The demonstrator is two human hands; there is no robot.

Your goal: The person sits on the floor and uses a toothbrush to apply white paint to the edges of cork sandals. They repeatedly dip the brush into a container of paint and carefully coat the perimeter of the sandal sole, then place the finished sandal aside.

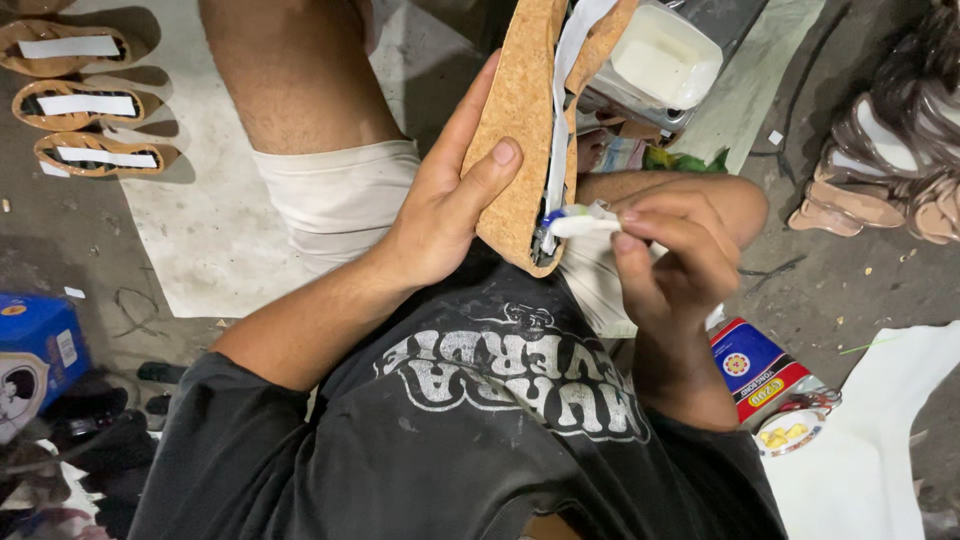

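My left hand (445, 205) grips a tan cork wedge sole (520, 110) held upright over my lap, thumb pressed on its side. A white strip (570, 70) runs along the sole's edge, with a second cork piece (598, 50) behind it. My right hand (665, 250) pinches the white strip's lower end (580, 225) at the sole's bottom tip, where a small blue and dark bit shows. Both hands touch the sole assembly.
Three cork soles with white strips (75, 100) lie on the floor at upper left. A white plastic container (665, 55) sits ahead, stacked sandals (890, 160) at right. A red and blue tin (770, 385) and white sheet (880, 440) lie lower right; a blue box (35, 350) at left.
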